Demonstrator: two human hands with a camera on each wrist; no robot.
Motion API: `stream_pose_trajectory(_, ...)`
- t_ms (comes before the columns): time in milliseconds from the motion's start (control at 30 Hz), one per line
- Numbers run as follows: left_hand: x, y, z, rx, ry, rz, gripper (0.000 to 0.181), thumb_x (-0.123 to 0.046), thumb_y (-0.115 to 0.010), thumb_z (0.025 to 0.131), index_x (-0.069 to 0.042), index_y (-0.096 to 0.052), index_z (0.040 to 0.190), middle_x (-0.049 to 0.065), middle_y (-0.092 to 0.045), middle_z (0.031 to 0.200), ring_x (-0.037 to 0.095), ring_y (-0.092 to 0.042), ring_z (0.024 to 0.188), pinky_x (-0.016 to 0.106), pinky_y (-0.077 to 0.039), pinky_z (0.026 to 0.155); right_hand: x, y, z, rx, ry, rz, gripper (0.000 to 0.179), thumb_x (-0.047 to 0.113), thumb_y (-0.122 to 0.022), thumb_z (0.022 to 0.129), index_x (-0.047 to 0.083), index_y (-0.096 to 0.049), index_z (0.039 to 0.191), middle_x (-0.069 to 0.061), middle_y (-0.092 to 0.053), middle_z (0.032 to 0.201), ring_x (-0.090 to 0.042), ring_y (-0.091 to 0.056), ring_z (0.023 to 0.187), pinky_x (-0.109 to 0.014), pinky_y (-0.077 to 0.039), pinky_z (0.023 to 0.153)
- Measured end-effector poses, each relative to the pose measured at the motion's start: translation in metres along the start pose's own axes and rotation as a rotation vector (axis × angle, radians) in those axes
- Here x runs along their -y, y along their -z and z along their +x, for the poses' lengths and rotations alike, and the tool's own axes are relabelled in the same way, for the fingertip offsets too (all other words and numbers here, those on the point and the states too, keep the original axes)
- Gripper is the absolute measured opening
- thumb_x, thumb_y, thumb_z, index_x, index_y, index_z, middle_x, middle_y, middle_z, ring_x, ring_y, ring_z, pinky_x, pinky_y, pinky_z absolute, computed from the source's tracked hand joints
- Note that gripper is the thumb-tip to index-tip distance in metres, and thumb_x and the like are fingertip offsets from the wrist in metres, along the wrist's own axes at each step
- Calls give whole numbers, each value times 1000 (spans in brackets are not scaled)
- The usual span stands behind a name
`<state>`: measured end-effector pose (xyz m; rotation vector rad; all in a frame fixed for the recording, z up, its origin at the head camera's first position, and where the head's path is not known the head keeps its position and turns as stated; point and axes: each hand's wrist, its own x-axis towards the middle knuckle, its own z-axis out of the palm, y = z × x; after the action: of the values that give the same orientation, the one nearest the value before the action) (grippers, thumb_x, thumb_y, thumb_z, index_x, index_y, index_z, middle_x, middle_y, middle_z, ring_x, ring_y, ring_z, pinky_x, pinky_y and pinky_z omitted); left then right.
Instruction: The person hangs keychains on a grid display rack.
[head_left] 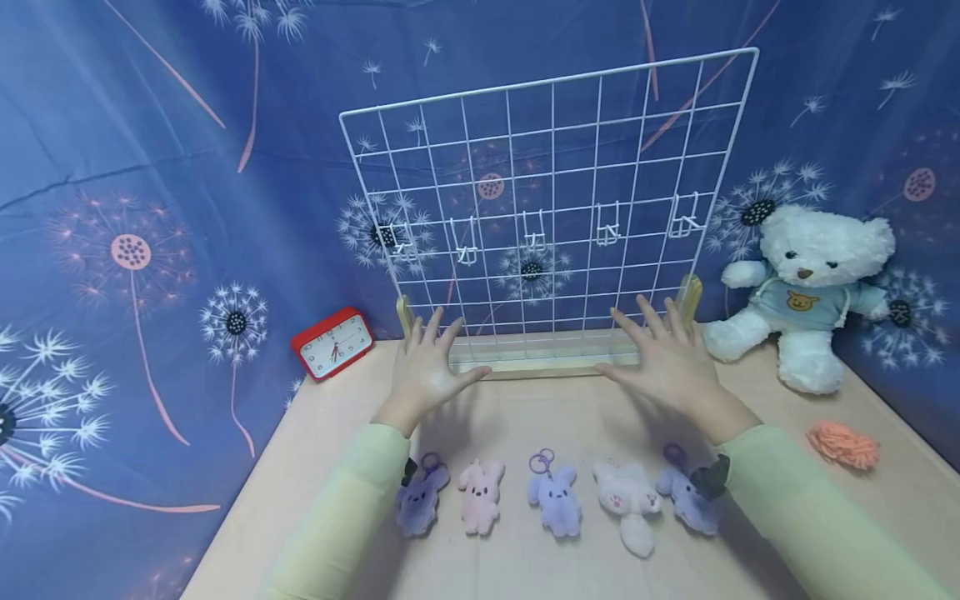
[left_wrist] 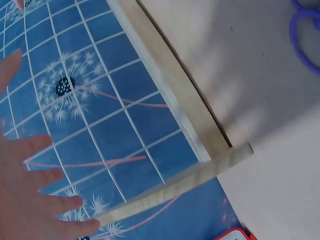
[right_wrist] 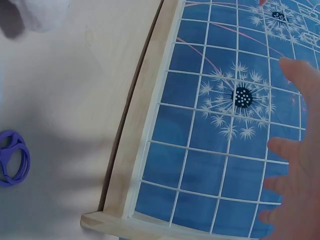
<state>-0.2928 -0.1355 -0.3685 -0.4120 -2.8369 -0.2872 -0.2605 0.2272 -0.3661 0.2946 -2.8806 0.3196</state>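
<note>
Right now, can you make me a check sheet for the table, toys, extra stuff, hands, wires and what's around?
Surface: pale table, hand shadows on it.
Job's things: wire rack standing in a wooden base, five hooks on it; five plush toys lying in a row in front.
Clutter: red clock at left; white bear and orange yarn at right.
Grippers: left hand and right hand near the rack, fingers spread, holding nothing.
Cables: nothing seen.
Surroundings: blue dandelion cloth behind.
</note>
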Motion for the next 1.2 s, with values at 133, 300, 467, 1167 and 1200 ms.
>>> stream_pose_trajectory(133,6,8,-1,-68,-2,-79,82,-67,-65,88,-18,-49,152,11,-31,163,40,-31,146,62,-40,108,-1,2,-2,-53,62,-23,95,75,-54,90,15,-32,160,-26,-18,164,-56,-11,147,-79,-10,110)
stream_pose_trajectory(300,21,13,-1,-159,32,-168,59,-50,-71,90,-13,-64,134,7,-52,142,31,-51,126,51,-55,85,-3,1,-7,-117,126,11,83,64,-60,93,9,-44,153,-28,-38,153,-53,-34,137,-76,-27,107)
stream_pose_trajectory(467,44,16,0,-211,67,-187,47,-44,-72,91,-12,-67,124,8,-60,123,30,-59,107,48,-55,77,-8,0,-14,-116,142,44,75,59,-59,96,6,-49,148,-26,-48,144,-49,-42,132,-72,-30,108)
stream_pose_trajectory(1167,101,-18,22,-60,277,-581,57,-26,-68,96,1,-48,144,25,-60,135,41,-60,118,50,-50,100,-37,-4,-42,-63,140,14,49,44,-66,97,9,-64,130,-21,-65,124,-45,-61,110,-66,-50,87)
stream_pose_trajectory(1200,102,-21,24,-41,281,-646,58,-23,-67,97,0,-46,146,25,-58,137,41,-58,121,49,-49,103,-38,-4,-44,-65,138,14,47,44,-67,96,9,-65,129,-18,-67,118,-42,-63,104,-64,-52,84)
